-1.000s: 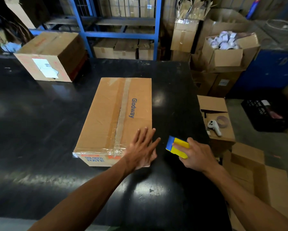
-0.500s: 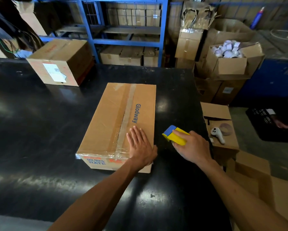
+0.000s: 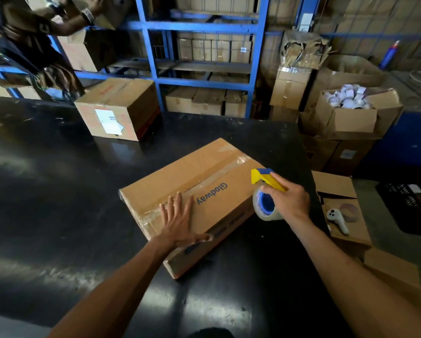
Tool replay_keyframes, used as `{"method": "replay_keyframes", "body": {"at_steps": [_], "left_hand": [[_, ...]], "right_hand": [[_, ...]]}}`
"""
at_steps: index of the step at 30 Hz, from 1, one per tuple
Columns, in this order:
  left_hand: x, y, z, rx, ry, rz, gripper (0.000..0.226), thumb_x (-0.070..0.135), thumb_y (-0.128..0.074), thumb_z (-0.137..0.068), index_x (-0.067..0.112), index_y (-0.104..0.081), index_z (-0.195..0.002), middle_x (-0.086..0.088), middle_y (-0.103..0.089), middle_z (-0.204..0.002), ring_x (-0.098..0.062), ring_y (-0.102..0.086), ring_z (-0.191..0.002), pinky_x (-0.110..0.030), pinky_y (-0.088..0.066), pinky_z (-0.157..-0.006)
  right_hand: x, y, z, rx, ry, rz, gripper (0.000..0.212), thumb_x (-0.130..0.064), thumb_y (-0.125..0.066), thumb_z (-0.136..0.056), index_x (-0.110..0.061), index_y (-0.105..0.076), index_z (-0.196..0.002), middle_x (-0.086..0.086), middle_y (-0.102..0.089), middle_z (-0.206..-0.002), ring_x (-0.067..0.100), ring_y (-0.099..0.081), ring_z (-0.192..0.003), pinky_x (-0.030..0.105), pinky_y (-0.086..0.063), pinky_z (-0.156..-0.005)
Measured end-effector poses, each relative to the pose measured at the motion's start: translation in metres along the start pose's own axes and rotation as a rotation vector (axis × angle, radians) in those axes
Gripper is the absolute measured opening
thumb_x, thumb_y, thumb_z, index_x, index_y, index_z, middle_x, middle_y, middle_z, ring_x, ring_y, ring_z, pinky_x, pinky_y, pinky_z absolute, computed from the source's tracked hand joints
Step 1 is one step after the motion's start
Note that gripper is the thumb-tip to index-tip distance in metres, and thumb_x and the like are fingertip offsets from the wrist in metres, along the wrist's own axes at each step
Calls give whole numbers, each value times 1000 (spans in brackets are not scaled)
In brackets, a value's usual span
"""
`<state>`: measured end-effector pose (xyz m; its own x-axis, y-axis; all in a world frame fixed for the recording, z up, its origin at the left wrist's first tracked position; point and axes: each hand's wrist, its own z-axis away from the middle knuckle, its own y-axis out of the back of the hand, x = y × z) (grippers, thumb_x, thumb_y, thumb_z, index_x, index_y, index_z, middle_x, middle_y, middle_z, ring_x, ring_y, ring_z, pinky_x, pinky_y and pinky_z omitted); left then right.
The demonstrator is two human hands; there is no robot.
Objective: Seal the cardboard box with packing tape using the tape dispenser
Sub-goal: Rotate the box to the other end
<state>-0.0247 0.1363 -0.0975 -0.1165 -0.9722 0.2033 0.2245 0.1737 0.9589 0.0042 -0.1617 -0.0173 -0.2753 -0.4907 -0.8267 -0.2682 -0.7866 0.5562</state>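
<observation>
A brown cardboard box [image 3: 204,176] marked "Glodway" lies turned at an angle on the black table [image 3: 46,203], with clear tape running along its top seam. My left hand [image 3: 180,222] presses flat on the box's near top edge, fingers spread. My right hand [image 3: 288,200] grips a yellow and blue tape dispenser [image 3: 265,191] with a clear tape roll, held upright at the box's right end, just off its top corner.
A second closed box [image 3: 118,108] with a white label stands at the table's far left. Blue shelving [image 3: 202,54] holds cartons behind. To the right are stacked boxes, an open box of white rolls [image 3: 348,101], and a white controller [image 3: 337,219] on a low carton. Another person's arms [image 3: 65,18] reach at top left.
The box has turned clockwise under my left hand, which stays flat on it. My right hand has raised the dispenser upright and brought it to the box's right end.
</observation>
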Motion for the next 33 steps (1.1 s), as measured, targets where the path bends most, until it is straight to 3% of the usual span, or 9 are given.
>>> {"method": "replay_keyframes", "body": {"at_steps": [2,5,14,16,18,20,25,29,33], "left_hand": [[8,-2,-4,-63,15,-41,130,92,-47,-66,28,22,-155,-12,34,-158,-44,31,-143,-70,18,-111],[1,6,-7,-130,-59,-47,118,81,-54,-75,33,19,-155,-6,30,-161,-47,31,-142,-73,18,-108],[-144,82,-22,-470,-340,-354,127,55,-83,-68,53,23,-138,10,30,-155,-26,29,-142,-63,11,-116],[-145,89,-22,-471,-313,-312,125,73,-74,-61,52,15,-145,8,23,-162,-25,25,-145,-62,15,-115],[-121,84,-25,-349,-228,-101,134,102,-45,-43,45,5,-153,2,17,-166,-28,20,-150,-61,16,-116],[-86,68,-31,-279,-197,4,147,106,-42,-36,40,14,-154,-4,29,-161,-35,27,-147,-66,16,-114],[-42,35,-42,-379,-367,-261,146,83,-73,-51,43,29,-148,-12,47,-149,-54,42,-129,-80,16,-102],[-60,63,-71,-441,-538,-399,135,65,-80,-64,51,26,-146,-7,39,-156,-48,36,-135,-73,11,-111],[-73,98,-110,-518,-721,-674,136,47,-85,-71,60,34,-136,-3,30,-161,-39,20,-148,-62,1,-120]], "right_hand": [[-8,-7,2,-9,-23,-13,55,-44,-79,-76,-37,-63,-128,-8,-66,-120,15,-57,-107,36,-47,-96],[-20,-17,4,-15,-64,-53,54,-42,-80,-75,-37,-65,-126,-9,-65,-122,15,-56,-109,34,-46,-94],[-49,-52,20,60,-138,-215,59,-49,-79,-59,-45,-67,-117,-11,-70,-118,17,-61,-109,37,-51,-97],[-54,-57,25,78,-146,-228,57,-44,-80,-63,-42,-68,-119,-11,-69,-117,17,-62,-107,37,-52,-96],[-58,-61,29,95,-156,-246,57,-43,-82,-65,-39,-68,-120,-10,-69,-116,17,-63,-107,38,-52,-96],[-60,-63,34,104,-170,-258,57,-42,-83,-66,-38,-68,-121,-10,-69,-115,17,-62,-108,39,-51,-97],[-58,-52,43,143,-200,-280,55,-37,-85,-69,-36,-69,-121,-11,-68,-114,13,-60,-107,34,-49,-96],[-52,-37,47,158,-243,-332,53,-33,-82,-73,-35,-67,-123,-12,-62,-112,9,-56,-100,28,-43,-86],[-42,-26,54,162,-277,-325,55,-39,-80,-73,-37,-65,-126,-11,-59,-115,14,-53,-108,33,-41,-91]]}}
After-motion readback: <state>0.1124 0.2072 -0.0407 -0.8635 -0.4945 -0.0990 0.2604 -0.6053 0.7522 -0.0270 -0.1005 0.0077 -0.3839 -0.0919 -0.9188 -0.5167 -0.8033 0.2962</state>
